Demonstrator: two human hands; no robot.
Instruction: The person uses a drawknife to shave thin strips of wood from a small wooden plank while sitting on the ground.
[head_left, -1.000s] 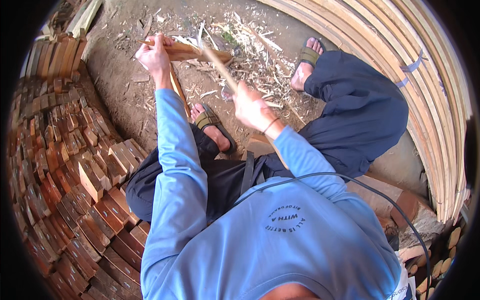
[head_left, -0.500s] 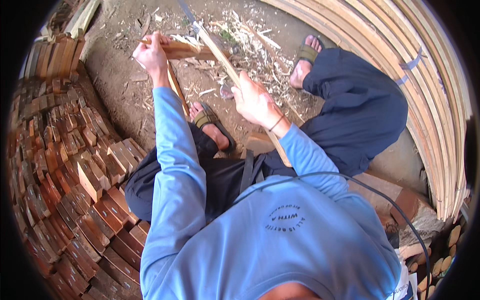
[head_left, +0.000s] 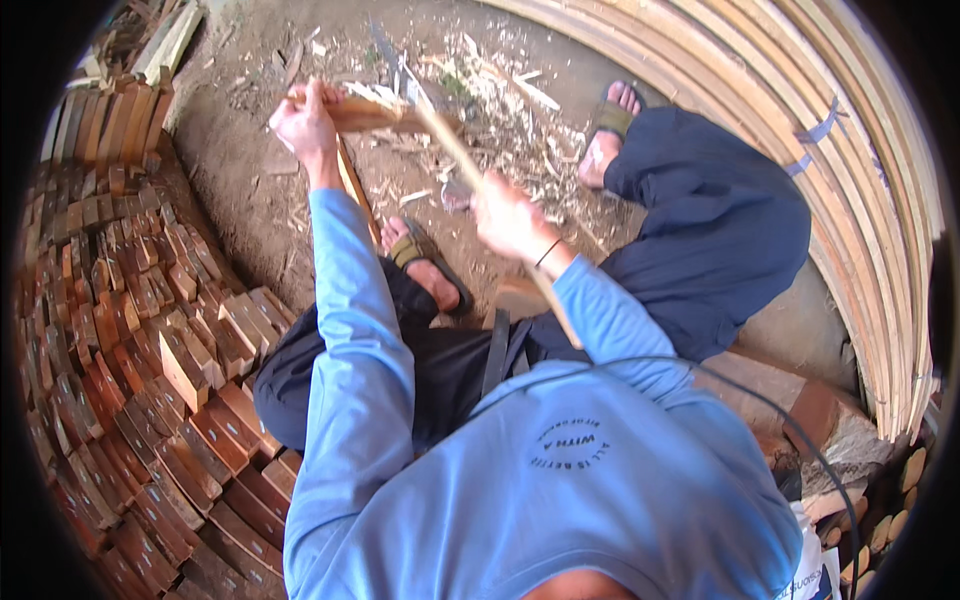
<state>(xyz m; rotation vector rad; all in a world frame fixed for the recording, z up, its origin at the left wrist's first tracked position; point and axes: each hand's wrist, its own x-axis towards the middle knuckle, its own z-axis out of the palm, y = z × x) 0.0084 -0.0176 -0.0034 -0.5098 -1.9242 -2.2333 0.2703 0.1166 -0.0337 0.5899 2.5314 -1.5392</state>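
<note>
Block stack (head_left: 150, 420) left, planks (head_left: 850, 180) right, workpiece (head_left: 372, 118) between, near shavings (head_left: 492, 95) on the ground (head_left: 232, 185)

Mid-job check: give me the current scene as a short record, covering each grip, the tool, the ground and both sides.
Left grip: closed on the left end of a wood piece
Right grip: closed around the pale handle
Tool: dark blade at the handle's far end; contact with the wood unclear
Ground: scattered shavings
Left side: stacked wooden blocks
Right side: long pale boards
</note>
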